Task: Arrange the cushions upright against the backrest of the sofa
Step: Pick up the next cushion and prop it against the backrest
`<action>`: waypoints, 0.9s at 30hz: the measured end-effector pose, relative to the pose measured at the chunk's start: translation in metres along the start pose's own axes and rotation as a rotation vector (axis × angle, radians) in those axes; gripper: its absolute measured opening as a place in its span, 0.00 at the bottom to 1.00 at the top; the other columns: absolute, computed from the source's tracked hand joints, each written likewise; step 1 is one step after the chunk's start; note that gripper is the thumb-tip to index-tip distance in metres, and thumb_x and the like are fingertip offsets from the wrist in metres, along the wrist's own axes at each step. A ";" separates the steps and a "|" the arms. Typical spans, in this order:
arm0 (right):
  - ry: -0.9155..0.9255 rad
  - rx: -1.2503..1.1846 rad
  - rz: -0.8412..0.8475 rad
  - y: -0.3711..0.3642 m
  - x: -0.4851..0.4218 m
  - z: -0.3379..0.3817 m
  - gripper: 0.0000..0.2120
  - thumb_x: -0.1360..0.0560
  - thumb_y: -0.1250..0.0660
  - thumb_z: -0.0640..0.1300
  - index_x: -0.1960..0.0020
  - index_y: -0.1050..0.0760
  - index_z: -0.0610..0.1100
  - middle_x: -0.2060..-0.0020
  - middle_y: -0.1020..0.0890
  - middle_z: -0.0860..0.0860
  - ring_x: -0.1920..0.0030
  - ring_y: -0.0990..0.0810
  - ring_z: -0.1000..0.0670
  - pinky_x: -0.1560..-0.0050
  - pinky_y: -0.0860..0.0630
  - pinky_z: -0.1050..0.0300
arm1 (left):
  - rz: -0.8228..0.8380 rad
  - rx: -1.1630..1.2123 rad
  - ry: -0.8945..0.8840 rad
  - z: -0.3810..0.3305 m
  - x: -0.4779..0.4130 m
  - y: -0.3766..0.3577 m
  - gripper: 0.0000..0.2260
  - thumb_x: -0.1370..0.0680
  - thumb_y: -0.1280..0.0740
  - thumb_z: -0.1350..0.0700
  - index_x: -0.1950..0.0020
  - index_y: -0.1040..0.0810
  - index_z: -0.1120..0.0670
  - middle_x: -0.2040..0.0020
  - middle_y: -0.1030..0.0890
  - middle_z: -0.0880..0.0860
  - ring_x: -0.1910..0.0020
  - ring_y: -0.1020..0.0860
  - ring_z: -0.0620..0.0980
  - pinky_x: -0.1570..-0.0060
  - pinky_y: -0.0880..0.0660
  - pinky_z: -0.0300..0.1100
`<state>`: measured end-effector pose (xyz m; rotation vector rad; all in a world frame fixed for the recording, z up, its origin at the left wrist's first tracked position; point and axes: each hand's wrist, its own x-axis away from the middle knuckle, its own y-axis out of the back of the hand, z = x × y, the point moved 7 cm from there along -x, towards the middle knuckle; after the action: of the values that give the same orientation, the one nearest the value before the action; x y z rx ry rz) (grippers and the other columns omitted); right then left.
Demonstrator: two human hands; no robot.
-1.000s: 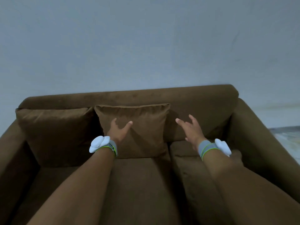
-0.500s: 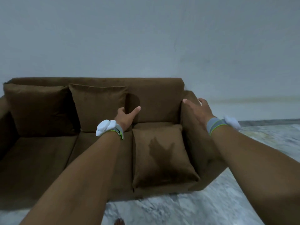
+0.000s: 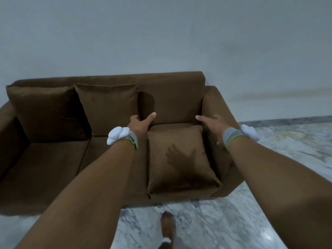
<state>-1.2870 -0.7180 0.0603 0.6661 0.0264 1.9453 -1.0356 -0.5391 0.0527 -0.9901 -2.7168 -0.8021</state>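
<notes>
A: Sofa (image 3: 172, 97), brown, backed against the pale wall (image 3: 161, 33); marble floor (image 3: 233, 221) in front.

B: Cushions?

A: Three, same brown. The left cushion (image 3: 46, 114) stands upright in the back left corner of the seat, leaning on the backrest. The middle cushion (image 3: 109, 108) stands upright just beside it, also against the backrest. The flat cushion (image 3: 179, 159) lies face up on the right end of the seat, reaching to its front edge, beside the right armrest.

B: Hands?

A: Both arms stretch forward, each wrist wearing a grey band with a white tracker. The left hand (image 3: 140, 123) hovers spread and empty near the flat cushion's back left corner. The right hand (image 3: 213, 124) hovers over its back right corner, fingers loose, gripping nothing. A hand's shadow falls on that cushion.

B: Smaller?

A: One bare foot (image 3: 167, 225) on the floor, below the sofa's front edge.
</notes>
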 end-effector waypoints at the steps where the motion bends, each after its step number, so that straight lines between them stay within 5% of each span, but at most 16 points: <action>1: -0.033 0.016 0.010 -0.004 -0.015 -0.007 0.52 0.31 0.23 0.61 0.17 0.47 0.46 0.21 0.37 0.45 0.24 0.35 0.38 0.29 0.36 0.39 | 0.013 0.000 0.029 0.009 -0.013 -0.009 0.45 0.28 0.31 0.33 0.21 0.41 0.58 0.25 0.31 0.56 0.27 0.31 0.59 0.30 0.37 0.46; 8: -0.184 0.053 0.059 -0.043 -0.130 -0.042 0.51 0.29 0.24 0.59 0.18 0.46 0.40 0.22 0.35 0.43 0.24 0.34 0.39 0.29 0.36 0.42 | 0.099 -0.002 0.175 0.051 -0.122 -0.077 0.47 0.27 0.30 0.35 0.20 0.45 0.60 0.21 0.37 0.57 0.24 0.36 0.59 0.27 0.40 0.47; 13: -0.356 0.047 0.014 -0.069 -0.236 -0.108 0.64 0.40 0.21 0.67 0.18 0.47 0.41 0.21 0.37 0.43 0.24 0.35 0.36 0.25 0.40 0.37 | 0.083 -0.006 0.298 0.093 -0.206 -0.128 0.50 0.30 0.27 0.34 0.19 0.44 0.60 0.21 0.37 0.57 0.24 0.36 0.59 0.26 0.41 0.47; 17: -0.430 0.088 -0.030 -0.078 -0.282 -0.141 0.69 0.47 0.22 0.71 0.18 0.47 0.42 0.21 0.36 0.42 0.25 0.34 0.35 0.25 0.38 0.35 | 0.050 -0.016 0.398 0.143 -0.259 -0.160 0.70 0.54 0.28 0.21 0.22 0.38 0.60 0.28 0.27 0.59 0.32 0.25 0.61 0.31 0.32 0.56; 21: -0.474 0.113 -0.075 -0.084 -0.317 -0.158 0.67 0.44 0.22 0.72 0.17 0.50 0.46 0.21 0.38 0.44 0.24 0.35 0.36 0.26 0.40 0.34 | 0.042 -0.034 0.408 0.156 -0.278 -0.175 0.57 0.42 0.26 0.27 0.22 0.36 0.56 0.25 0.30 0.55 0.28 0.31 0.59 0.27 0.37 0.54; 27: -0.474 0.102 -0.083 -0.095 -0.353 -0.176 0.79 0.60 0.26 0.78 0.18 0.47 0.44 0.23 0.33 0.44 0.27 0.29 0.38 0.26 0.34 0.40 | 0.061 -0.074 0.432 0.179 -0.299 -0.193 0.49 0.31 0.26 0.36 0.19 0.44 0.56 0.22 0.36 0.55 0.24 0.36 0.57 0.26 0.42 0.47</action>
<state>-1.1786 -0.9243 -0.2719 1.1606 -0.1389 1.6737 -0.9175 -0.7355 -0.2735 -0.7975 -2.2947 -0.9808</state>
